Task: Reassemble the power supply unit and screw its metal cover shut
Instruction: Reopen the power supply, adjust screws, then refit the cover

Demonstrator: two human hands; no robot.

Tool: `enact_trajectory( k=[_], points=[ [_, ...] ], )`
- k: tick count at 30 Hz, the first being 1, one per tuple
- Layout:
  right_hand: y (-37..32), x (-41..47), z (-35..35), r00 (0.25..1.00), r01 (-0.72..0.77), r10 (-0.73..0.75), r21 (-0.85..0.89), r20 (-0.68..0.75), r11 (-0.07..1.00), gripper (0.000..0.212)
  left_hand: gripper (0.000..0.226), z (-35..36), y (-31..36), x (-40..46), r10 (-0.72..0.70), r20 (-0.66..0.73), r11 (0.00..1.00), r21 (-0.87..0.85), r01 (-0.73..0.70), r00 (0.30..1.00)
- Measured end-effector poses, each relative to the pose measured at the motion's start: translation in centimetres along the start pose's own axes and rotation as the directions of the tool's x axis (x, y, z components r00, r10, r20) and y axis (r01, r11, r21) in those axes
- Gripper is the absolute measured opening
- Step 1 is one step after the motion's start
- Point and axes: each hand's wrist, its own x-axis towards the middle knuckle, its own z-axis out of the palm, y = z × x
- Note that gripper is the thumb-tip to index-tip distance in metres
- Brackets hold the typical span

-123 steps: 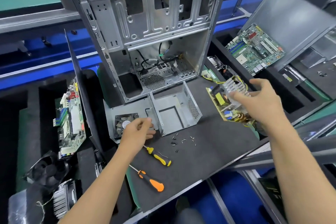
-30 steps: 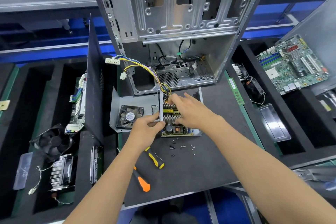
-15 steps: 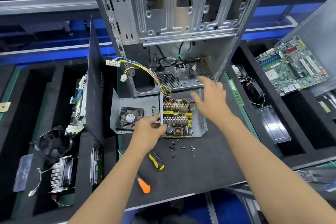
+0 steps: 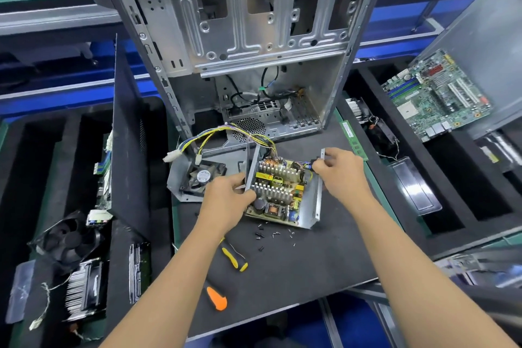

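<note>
Left hand (image 4: 226,200) clamped on the left wall of the PSU case (image 4: 312,206), fingers curled round the metal edge. Right hand (image 4: 339,175) pinches the top of the case's right wall, by the small connector at the board's back corner. Hands apart, one on each side wall.

Board (image 4: 278,192) sits inside the case, heatsinks up; the case rests mid-surface, just in front of the tower (image 4: 254,37). Cable bundle (image 4: 226,135) loops out the back, toward the left. Fan cover (image 4: 197,175) lies just left of the case, touching or nearly so. Screws (image 4: 271,234) scattered just in front of the case; yellow screwdriver (image 4: 234,258) and orange screwdriver (image 4: 216,301) nearer the surface's front edge.

Step, as I judge it: seating the board. Do it well: keep the left hand steadying the wall, nudge the board until its holes line up, keep the cables clear of the walls, so the cover won't pinch them. Screws are within reach; don't knock them.

Versus half a second ago: right hand has come back from reaching toward the tower to the case wall; case sits skewed, turned a bit. Left hand stays on the left wall.
</note>
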Motion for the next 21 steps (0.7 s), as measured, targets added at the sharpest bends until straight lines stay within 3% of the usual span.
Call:
enact_trajectory(
  k=[2,4,7,10,13,16,21],
  points=[
    [-0.1,-0.3,-0.1,0.999,-0.029,0.03,0.01,-0.032,1.0,0.02,0.029,0.1,-0.3,0.1,-0.009,-0.039,0.999,-0.052,0.007,0.999],
    [0.1,-0.6,-0.4,0.993,-0.102,0.104,0.039,-0.057,0.994,0.015,0.043,0.1,-0.2,0.2,-0.021,-0.059,0.996,-0.091,0.016,0.998],
    [0.8,-0.3,-1.1,0.98,-0.172,0.177,0.061,-0.092,0.983,0.045,0.053,0.1,-0.2,0.4,-0.022,-0.097,0.997,-0.071,0.015,0.995],
    [1.9,0.0,-2.2,0.955,-0.247,0.266,0.143,-0.131,0.958,0.054,0.049,0.3,-0.7,0.5,0.023,-0.143,1.0,0.008,-0.022,0.989],
    [2.7,-0.5,-3.1,0.899,-0.337,0.397,0.286,-0.184,0.897,0.044,0.051,0.6,-1.5,0.5,0.093,-0.131,0.99,0.117,-0.078,0.987],
    [3.5,-1.3,-3.3,0.884,-0.353,0.433,0.353,-0.177,0.866,0.032,0.052,0.9,-1.9,0.4,0.121,-0.054,0.969,0.222,-0.107,0.991],
    [3.6,-3.0,-2.5,0.877,-0.374,0.464,0.428,-0.124,0.823,0.021,0.018,1.8,-1.1,0.3,0.134,-0.036,0.87,0.484,-0.1,0.99]
  ],
)
